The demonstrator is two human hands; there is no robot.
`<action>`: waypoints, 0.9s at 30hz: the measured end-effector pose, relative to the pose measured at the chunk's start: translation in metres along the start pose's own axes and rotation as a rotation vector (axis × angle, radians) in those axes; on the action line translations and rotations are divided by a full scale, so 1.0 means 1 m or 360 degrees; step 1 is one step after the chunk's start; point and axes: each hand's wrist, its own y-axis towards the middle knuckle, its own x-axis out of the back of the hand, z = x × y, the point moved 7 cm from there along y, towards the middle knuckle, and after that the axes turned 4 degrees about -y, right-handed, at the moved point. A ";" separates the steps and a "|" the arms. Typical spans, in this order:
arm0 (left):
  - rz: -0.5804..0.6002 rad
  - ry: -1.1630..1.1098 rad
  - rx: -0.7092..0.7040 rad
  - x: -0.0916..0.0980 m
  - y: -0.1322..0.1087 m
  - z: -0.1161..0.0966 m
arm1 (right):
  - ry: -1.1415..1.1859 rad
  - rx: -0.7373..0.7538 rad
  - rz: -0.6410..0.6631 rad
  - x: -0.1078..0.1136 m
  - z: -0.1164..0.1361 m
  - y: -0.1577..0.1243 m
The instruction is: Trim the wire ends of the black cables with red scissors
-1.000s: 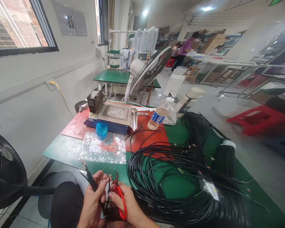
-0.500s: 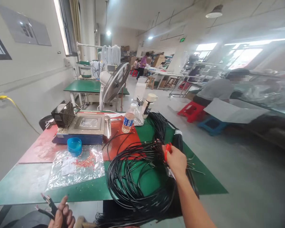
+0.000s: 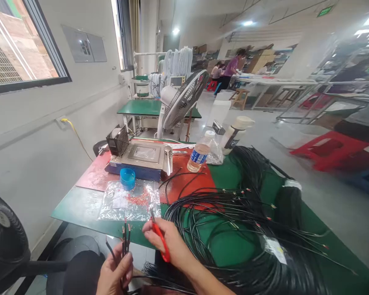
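My left hand (image 3: 115, 272) is closed round a small bunch of black cable ends (image 3: 125, 239) that stand upright, stripped tips showing, low in the view by the table's near edge. My right hand (image 3: 169, 243) is just right of it, closed on red-handled scissors (image 3: 160, 241) whose blades point up and left toward the cable ends. Right of both hands a big coil of black cable (image 3: 233, 229) lies on the green table mat (image 3: 76, 205).
A plastic bag with small red parts (image 3: 130, 200) and a blue cup (image 3: 127, 178) lie ahead, behind them a grey machine (image 3: 141, 155), a water bottle (image 3: 198, 155) and a desk fan (image 3: 184, 98). A black fan (image 3: 3, 233) stands at my left. People work far back.
My right hand has come back from the cable coil to the near edge beside my left hand. The left hand has risen into view with the cable ends upright. The camera swung back left.
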 end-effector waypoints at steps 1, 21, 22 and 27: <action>-0.0007 -0.0015 0.0018 0.002 0.000 0.002 | 0.0067 -0.0045 0.0063 -0.011 -0.005 0.004; 0.0174 -0.0077 -0.0004 -0.029 0.016 -0.023 | 0.0352 -0.0266 0.0157 -0.025 -0.016 0.027; 0.0156 -0.0096 0.0000 -0.028 0.018 -0.024 | 0.0163 -0.0193 0.0167 -0.022 -0.013 0.027; 0.0109 -0.0194 -0.0055 -0.024 0.021 -0.032 | -0.0773 -0.0049 0.0334 -0.013 -0.002 0.013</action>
